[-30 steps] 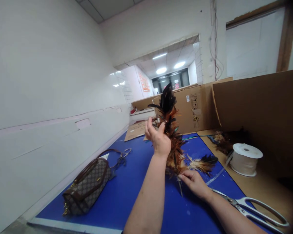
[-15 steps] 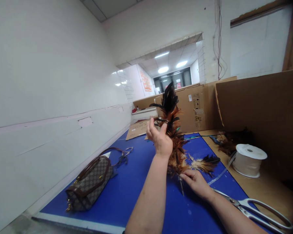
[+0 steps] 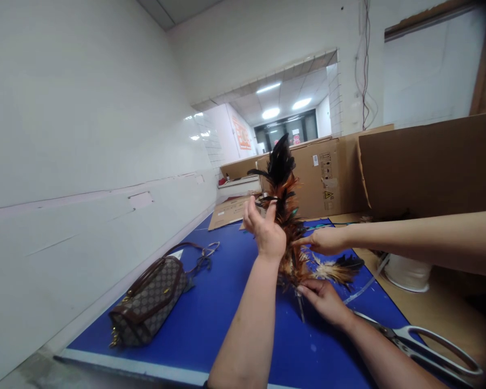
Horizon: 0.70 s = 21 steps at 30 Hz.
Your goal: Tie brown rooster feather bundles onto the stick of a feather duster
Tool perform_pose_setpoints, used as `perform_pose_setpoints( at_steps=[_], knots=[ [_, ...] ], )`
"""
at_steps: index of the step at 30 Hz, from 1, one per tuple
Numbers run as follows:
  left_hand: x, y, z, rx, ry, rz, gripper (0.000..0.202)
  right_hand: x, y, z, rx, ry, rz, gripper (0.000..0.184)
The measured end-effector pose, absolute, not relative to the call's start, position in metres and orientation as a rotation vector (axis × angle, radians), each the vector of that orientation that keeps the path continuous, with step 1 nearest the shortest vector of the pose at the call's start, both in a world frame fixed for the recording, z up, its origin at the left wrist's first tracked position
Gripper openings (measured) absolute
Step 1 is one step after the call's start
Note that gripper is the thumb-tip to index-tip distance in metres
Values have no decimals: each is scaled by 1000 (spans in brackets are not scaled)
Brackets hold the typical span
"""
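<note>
A bundle of black, orange and brown feathers (image 3: 282, 183) stands upright over the blue table top (image 3: 210, 313). My left hand (image 3: 266, 231) is raised against its middle, fingers spread, with the palm turned to the feathers. My right hand (image 3: 323, 302) lies low on the table and pinches the thin stem at the bundle's base. Another person's hand (image 3: 326, 240) reaches in from the right on a bare arm and touches the feathers just right of my left hand. A smaller tuft of tan and black feathers (image 3: 342, 267) sticks out sideways near the base.
A brown patterned handbag (image 3: 148, 302) lies at the left of the table beside the white wall. Large steel scissors (image 3: 429, 348) lie at the right front. A spool of white cord (image 3: 407, 270) sits under the other person's arm. Cardboard boxes (image 3: 429, 167) line the back and right.
Another person's arm has come in from the right and its hand now touches the feathers. My two hands and the bundle have hardly moved.
</note>
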<state>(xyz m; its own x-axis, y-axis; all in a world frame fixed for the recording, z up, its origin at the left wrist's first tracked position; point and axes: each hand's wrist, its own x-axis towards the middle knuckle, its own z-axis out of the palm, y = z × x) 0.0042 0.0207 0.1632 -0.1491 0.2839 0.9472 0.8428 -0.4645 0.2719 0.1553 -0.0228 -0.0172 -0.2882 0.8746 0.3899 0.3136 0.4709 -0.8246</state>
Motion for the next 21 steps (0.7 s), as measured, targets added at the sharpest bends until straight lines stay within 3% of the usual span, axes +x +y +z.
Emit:
perform_pose_setpoints(
  at_steps=[7,11,17,21],
  knots=[
    [-13,3,144,-1635,-1292,-1806,58,157,-21,-18,-975,-1848,757,51],
    [-29,-7,97,-1521,-1451,-2181,56,157,-19,-20,-963,-1838,771,51],
    [-31,-33,6,-1706,-2068,-2820,57,157,-19,-20,-974,-1819,736,52],
    [-32,-42,2,-1912,-2043,-2949,57,158,-18,-22,-987,-1807,752,51]
  ],
)
